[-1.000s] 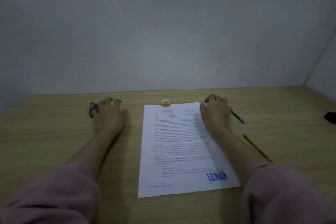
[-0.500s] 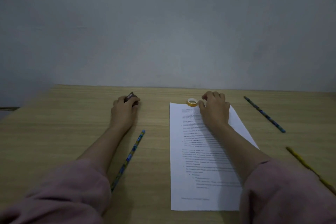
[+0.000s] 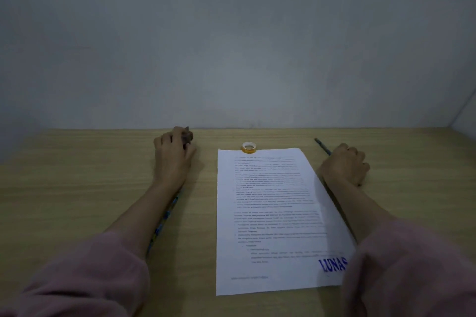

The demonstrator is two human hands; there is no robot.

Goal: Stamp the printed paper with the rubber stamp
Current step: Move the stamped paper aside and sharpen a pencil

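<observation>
Nearest you, your pink sleeves [image 3: 85,273] are lying over the desk's [image 3: 77,188] near edge, and the right one is covering the near right corner of the printed paper [image 3: 268,213]. The paper is lying flat in the middle of the desk, its long sides running away from you. A blue "LUNAS" stamp mark [image 3: 332,264] is showing near that near right corner, its last letter partly under your sleeve.

A blue-patterned pencil [image 3: 166,216] is lying under your left forearm, well left of the paper.

Farther on, your right hand [image 3: 343,166] is resting knuckles up just beside the paper's right edge, off the sheet. Its fingers are curling down over a dark pencil [image 3: 322,147] that is sticking out beyond them. You cannot tell whether they are gripping it.

Your left hand [image 3: 173,159] is resting left of the paper, apart from it, near the desk's far edge. Its fingers are curling round the dark rubber stamp [image 3: 187,135], which is poking out at the fingertips, off the paper.

A yellow tape roll [image 3: 248,147] is sitting at the paper's far edge.
</observation>
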